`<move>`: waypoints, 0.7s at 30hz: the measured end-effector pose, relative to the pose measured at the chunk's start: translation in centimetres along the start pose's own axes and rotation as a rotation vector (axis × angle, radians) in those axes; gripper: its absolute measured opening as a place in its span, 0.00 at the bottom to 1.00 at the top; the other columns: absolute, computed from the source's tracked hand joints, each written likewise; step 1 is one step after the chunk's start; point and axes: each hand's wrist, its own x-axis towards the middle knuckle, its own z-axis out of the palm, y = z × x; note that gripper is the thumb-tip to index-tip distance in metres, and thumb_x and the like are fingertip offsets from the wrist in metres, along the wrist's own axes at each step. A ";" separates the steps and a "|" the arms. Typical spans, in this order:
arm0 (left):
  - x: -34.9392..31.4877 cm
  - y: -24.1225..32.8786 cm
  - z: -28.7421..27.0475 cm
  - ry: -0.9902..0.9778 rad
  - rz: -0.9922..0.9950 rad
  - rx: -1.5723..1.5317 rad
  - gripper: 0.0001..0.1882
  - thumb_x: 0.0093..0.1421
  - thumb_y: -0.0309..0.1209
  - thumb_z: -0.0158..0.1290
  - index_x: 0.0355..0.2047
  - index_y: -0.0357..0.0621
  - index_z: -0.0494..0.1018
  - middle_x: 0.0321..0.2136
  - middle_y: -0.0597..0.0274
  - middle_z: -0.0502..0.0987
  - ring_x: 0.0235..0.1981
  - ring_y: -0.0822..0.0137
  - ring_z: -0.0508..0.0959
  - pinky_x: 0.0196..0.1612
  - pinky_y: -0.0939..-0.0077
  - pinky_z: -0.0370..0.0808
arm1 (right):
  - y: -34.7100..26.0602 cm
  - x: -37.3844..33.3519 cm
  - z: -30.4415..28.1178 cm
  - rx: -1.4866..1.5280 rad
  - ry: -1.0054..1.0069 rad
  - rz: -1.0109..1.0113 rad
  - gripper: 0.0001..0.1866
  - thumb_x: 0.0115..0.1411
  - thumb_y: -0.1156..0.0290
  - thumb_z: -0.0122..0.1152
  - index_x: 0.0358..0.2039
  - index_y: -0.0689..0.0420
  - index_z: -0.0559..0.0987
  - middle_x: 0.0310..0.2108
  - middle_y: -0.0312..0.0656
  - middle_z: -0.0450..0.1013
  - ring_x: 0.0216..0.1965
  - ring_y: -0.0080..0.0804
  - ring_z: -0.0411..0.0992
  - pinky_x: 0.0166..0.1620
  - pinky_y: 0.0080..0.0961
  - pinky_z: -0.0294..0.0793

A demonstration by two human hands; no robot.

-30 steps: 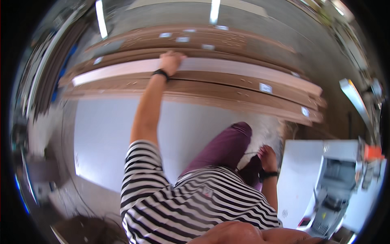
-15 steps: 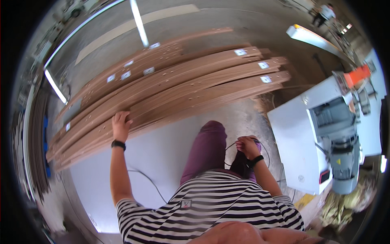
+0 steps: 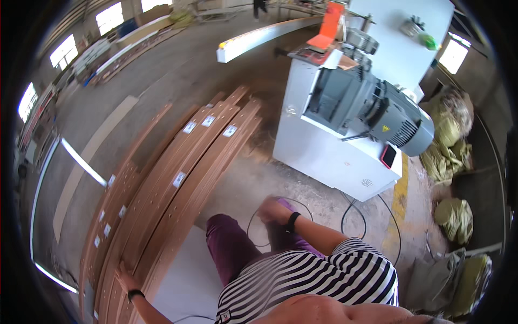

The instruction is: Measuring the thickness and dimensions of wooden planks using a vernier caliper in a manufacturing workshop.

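Observation:
A stack of long brown boards [image 3: 162, 202], drilled with holes and bearing small white labels [image 3: 179, 179], runs from the lower left toward the middle. On its near boards rests my left hand [image 3: 125, 278], fingers apart and lying on the wood, with nothing seen in it. My right hand [image 3: 272, 209] is above my right thigh, smeared by motion, so its fingers cannot be made out. A thin dark cord [image 3: 249, 224] loops around that spot; whether the hand touches it I cannot tell.
Ahead on the right stands a white machine cabinet [image 3: 318, 154] with a grey motor [image 3: 396, 116] and an orange part [image 3: 327, 27]. Black cables [image 3: 345, 216] trail over the floor beside it. Yellowish sacks [image 3: 454, 220] lie at the far right. A long white beam [image 3: 270, 36] extends beyond the boards.
The view has swung right, so the boards now lie at the left and the machine nearer the middle. My left hand still lies on the boards; my right hand is now blurred.

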 end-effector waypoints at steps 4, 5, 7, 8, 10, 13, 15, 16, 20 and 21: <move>-1.6 7.7 -2.8 0.001 -0.021 -0.175 0.35 0.50 0.22 0.56 0.60 0.50 0.61 0.57 0.51 0.63 0.55 0.45 0.64 0.59 0.51 0.62 | -1.9 -1.6 0.1 0.105 0.049 0.007 0.12 0.60 0.65 0.52 0.39 0.59 0.76 0.33 0.39 0.77 0.32 0.26 0.76 0.36 0.22 0.77; -2.0 7.8 -1.2 0.126 0.087 -0.210 0.35 0.51 0.23 0.56 0.60 0.51 0.60 0.57 0.50 0.63 0.55 0.44 0.63 0.58 0.49 0.62 | -1.2 -0.8 0.0 0.118 -0.016 -0.009 0.12 0.60 0.65 0.51 0.38 0.59 0.76 0.33 0.39 0.77 0.32 0.26 0.76 0.36 0.22 0.77; -2.7 9.3 1.2 0.276 0.235 -0.198 0.33 0.53 0.24 0.55 0.60 0.50 0.60 0.57 0.48 0.63 0.57 0.44 0.62 0.58 0.47 0.63 | -2.4 -1.8 1.1 0.086 -0.001 -0.006 0.13 0.60 0.65 0.51 0.38 0.59 0.76 0.33 0.38 0.77 0.32 0.25 0.76 0.36 0.22 0.77; -4.0 11.9 1.4 0.309 0.289 -0.160 0.31 0.55 0.25 0.55 0.60 0.48 0.61 0.56 0.48 0.63 0.57 0.44 0.62 0.58 0.47 0.62 | -3.0 -2.5 1.2 0.060 0.031 0.001 0.13 0.60 0.64 0.51 0.39 0.59 0.76 0.33 0.38 0.77 0.32 0.25 0.75 0.36 0.22 0.77; -6.9 18.5 -0.1 0.174 0.239 -0.544 0.29 0.57 0.27 0.55 0.59 0.44 0.61 0.57 0.47 0.63 0.59 0.44 0.60 0.59 0.49 0.61 | -2.4 -2.3 0.4 0.087 0.020 0.003 0.12 0.61 0.65 0.50 0.39 0.59 0.76 0.33 0.38 0.77 0.32 0.24 0.75 0.36 0.21 0.77; -9.7 22.3 6.1 0.038 0.503 -0.658 0.29 0.57 0.31 0.56 0.59 0.43 0.62 0.60 0.44 0.59 0.61 0.43 0.58 0.61 0.49 0.58 | -2.2 -2.1 0.0 0.137 0.024 0.011 0.11 0.62 0.67 0.50 0.39 0.59 0.76 0.34 0.39 0.77 0.33 0.24 0.76 0.35 0.21 0.78; -13.0 28.9 2.5 -0.185 0.712 -0.712 0.30 0.57 0.34 0.57 0.59 0.45 0.62 0.62 0.44 0.56 0.62 0.42 0.55 0.62 0.47 0.54 | -1.9 -2.8 -0.8 -0.049 0.040 -0.187 0.10 0.62 0.68 0.51 0.38 0.59 0.76 0.33 0.40 0.77 0.33 0.26 0.77 0.34 0.22 0.78; -14.0 30.6 1.8 -0.282 0.834 -0.744 0.30 0.57 0.37 0.56 0.59 0.47 0.62 0.63 0.44 0.54 0.63 0.41 0.53 0.63 0.46 0.52 | -1.9 -2.6 -0.7 -0.022 0.050 -0.187 0.10 0.62 0.68 0.51 0.38 0.59 0.76 0.33 0.40 0.77 0.33 0.26 0.77 0.34 0.22 0.78; -16.1 33.5 -1.1 -0.272 0.814 -0.383 0.28 0.57 0.41 0.56 0.58 0.54 0.64 0.65 0.45 0.48 0.65 0.38 0.47 0.63 0.43 0.48 | -1.4 -1.9 -1.7 0.052 0.152 -0.295 0.11 0.49 0.61 0.57 0.22 0.55 0.78 0.23 0.52 0.72 0.28 0.51 0.71 0.33 0.44 0.70; -15.5 33.2 -0.7 -0.297 0.815 -0.438 0.28 0.57 0.42 0.55 0.58 0.57 0.64 0.66 0.46 0.45 0.65 0.37 0.45 0.63 0.41 0.48 | -1.3 -1.7 -1.9 0.115 0.134 -0.249 0.10 0.50 0.63 0.57 0.22 0.56 0.78 0.22 0.51 0.71 0.27 0.48 0.71 0.32 0.41 0.70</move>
